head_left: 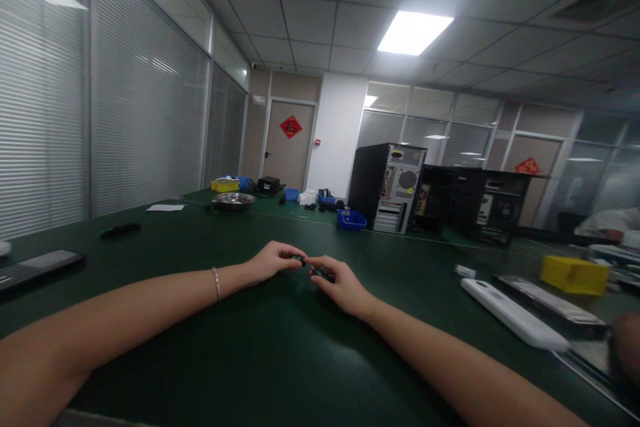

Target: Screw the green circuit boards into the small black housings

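Observation:
Both my arms reach out over a dark green table (pixel 260 347). My left hand (pixel 273 259), with a thin bracelet on its wrist, pinches a small black part (pixel 300 261) between thumb and fingertips. My right hand (pixel 337 282) meets it at the fingertips and grips another small dark piece (pixel 320 273). The two hands touch at the middle of the table. What the small pieces are is too small to tell.
A white power strip (pixel 510 312) and a yellow bin (pixel 574 275) lie at the right. Two computer towers (pixel 387 187) and a blue bin (pixel 351 219) stand behind. A metal bowl (pixel 233 200) is far left, a flat dark device (pixel 35 267) near left. Another person's sleeve (pixel 607 223) is far right.

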A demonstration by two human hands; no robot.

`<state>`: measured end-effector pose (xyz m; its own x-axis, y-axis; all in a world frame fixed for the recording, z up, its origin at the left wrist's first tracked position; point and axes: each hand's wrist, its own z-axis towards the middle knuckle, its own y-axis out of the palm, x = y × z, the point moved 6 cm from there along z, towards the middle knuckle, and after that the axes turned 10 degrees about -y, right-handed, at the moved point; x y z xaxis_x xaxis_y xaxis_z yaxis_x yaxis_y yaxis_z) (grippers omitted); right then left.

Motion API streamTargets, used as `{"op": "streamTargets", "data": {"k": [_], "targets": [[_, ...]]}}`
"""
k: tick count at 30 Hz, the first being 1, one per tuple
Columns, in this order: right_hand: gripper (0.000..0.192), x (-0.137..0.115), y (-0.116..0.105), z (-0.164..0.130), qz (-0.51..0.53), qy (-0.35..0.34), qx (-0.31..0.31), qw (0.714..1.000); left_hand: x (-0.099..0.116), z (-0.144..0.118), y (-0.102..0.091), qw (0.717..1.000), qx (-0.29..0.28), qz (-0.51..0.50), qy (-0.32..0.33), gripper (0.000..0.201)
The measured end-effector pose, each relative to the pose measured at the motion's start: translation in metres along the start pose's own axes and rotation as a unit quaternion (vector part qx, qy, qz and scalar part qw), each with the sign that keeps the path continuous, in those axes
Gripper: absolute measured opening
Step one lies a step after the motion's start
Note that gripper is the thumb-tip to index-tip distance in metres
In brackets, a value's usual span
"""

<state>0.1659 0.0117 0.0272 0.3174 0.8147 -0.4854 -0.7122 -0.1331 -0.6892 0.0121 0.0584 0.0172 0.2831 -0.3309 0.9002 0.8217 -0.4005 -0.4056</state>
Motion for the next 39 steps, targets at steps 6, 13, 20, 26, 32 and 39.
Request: {"op": "streamTargets", "data": {"k": [6, 13, 20, 26, 32, 39], "targets": [[0.024, 0.005, 0.001, 0.001, -0.016, -0.004, -0.015, 1.0, 0.006, -0.003, 0.0, 1.0, 0.001, 0.015, 0.009, 0.032], [0.023, 0.002, -0.001, 0.0, -0.023, -0.004, -0.02, 1.0, 0.008, -0.004, 0.0, 1.0, -0.003, 0.016, 0.01, 0.032], [0.022, -0.003, -0.002, 0.0, -0.023, -0.002, -0.012, 1.0, 0.004, -0.003, 0.003, 1.0, -0.018, -0.006, 0.004, 0.032], [0.025, -0.004, -0.002, 0.002, -0.011, 0.015, 0.009, 1.0, 0.006, -0.002, 0.003, 1.0, -0.007, -0.003, 0.016, 0.029], [0.029, 0.001, -0.003, 0.002, 0.002, 0.032, 0.032, 0.999, 0.005, 0.001, -0.001, 0.999, 0.025, 0.002, 0.033, 0.018], [0.03, -0.002, -0.002, 0.002, 0.025, 0.027, 0.021, 0.999, 0.002, 0.002, 0.003, 0.997, 0.005, -0.07, 0.032, 0.039]]}}
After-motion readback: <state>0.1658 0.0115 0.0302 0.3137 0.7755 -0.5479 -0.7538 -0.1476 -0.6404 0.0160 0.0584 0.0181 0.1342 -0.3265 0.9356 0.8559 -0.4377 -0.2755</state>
